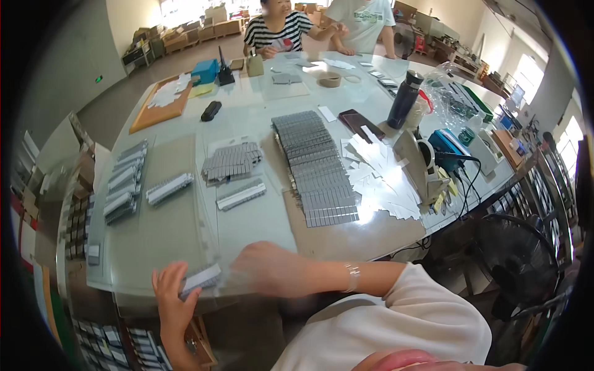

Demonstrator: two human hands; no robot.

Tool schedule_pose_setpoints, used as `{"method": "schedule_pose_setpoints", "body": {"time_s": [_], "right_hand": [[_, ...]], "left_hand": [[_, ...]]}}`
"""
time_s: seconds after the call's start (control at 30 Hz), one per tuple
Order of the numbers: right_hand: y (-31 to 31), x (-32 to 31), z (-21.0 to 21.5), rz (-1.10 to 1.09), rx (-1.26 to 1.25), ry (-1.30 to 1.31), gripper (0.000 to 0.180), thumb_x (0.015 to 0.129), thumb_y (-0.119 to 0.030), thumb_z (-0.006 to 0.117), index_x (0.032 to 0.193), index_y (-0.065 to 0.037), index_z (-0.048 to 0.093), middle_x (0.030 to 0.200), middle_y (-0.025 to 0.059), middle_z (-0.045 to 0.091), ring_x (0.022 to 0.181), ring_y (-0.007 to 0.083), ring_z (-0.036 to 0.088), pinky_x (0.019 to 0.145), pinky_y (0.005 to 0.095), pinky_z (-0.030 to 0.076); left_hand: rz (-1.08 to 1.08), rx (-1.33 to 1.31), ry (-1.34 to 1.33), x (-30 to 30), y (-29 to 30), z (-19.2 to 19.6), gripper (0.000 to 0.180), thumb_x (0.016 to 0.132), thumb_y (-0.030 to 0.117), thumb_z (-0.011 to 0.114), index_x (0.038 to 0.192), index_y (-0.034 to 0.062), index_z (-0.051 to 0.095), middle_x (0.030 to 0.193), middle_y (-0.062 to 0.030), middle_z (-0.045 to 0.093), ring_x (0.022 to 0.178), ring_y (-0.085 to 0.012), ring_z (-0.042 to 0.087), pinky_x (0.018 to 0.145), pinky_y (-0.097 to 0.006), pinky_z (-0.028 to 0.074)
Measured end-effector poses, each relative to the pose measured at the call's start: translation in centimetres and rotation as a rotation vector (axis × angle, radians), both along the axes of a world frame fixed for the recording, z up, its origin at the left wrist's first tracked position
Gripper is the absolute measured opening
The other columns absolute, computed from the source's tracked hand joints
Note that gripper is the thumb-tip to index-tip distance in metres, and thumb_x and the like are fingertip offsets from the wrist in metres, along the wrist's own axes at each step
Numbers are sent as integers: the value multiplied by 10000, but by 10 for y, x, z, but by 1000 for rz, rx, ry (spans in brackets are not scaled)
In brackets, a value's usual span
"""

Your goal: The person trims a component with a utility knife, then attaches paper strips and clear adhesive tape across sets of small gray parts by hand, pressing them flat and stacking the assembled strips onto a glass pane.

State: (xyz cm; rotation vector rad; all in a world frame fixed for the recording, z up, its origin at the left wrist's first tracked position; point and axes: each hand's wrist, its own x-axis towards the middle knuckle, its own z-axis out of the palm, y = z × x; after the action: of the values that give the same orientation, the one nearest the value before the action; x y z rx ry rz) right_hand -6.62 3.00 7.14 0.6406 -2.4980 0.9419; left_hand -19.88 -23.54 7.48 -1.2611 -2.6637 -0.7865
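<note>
My left hand (172, 297) is at the table's front edge, its thumb and fingers around a small bundle of grey strips (203, 279) with a white top. Just right of the bundle is my right hand (263, 269), smeared by motion, so its fingers and anything in them cannot be made out. Beyond my hands lie two similar bundles, one to the left (170, 189) and one nearer the middle (241, 195). A pile of grey strip pieces (232, 162) sits behind the latter. To the right stretches a long overlapping row of grey strips (315, 167).
More bundles (125, 179) line the table's left side. Scattered white paper strips (380, 179), a phone (362, 125) and a dark bottle (405, 100) occupy the right. A black fan (510, 263) stands beside me. Two people (281, 28) are across the table.
</note>
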Motion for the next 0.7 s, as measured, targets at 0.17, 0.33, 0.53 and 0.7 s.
{"method": "schedule_pose_setpoints", "body": {"time_s": [0.17, 0.33, 0.53, 0.7], "right_hand": [[52, 75, 67, 6, -223, -81, 373, 872, 6, 671, 1241, -12, 612, 1090, 148, 633, 1061, 335, 591, 904, 419, 503], [62, 116, 111, -63, -251, -38, 469, 743, 96, 697, 1196, -24, 679, 1125, 135, 673, 1056, 325, 618, 903, 394, 517], [75, 152, 127, -9, -205, 78, 351, 1052, -259, 501, 1396, -203, 544, 1156, 195, 666, 1073, 337, 592, 884, 469, 517], [133, 265, 135, 241, -343, 253, 366, 1035, -195, 501, 1398, -161, 541, 1222, 192, 631, 1140, 327, 564, 953, 455, 473]], "left_hand": [[-277, 253, 128, 46, 62, 51, 591, 711, 96, 772, 1270, 7, 600, 1290, -164, 600, 1172, -334, 581, 1110, -540, 364], [-176, 793, 212, 107, 111, 135, 869, 812, 488, 802, 1444, 3, 454, 1427, -176, 506, 1204, -316, 565, 951, -475, 532], [-52, 713, -13, 101, 69, 93, 830, 820, 482, 781, 1422, 4, 468, 1420, -174, 509, 1209, -321, 559, 963, -473, 518], [44, 778, 118, 73, 123, 114, 791, 828, 477, 761, 1399, 5, 483, 1412, -171, 511, 1214, -327, 553, 975, -471, 504]]}}
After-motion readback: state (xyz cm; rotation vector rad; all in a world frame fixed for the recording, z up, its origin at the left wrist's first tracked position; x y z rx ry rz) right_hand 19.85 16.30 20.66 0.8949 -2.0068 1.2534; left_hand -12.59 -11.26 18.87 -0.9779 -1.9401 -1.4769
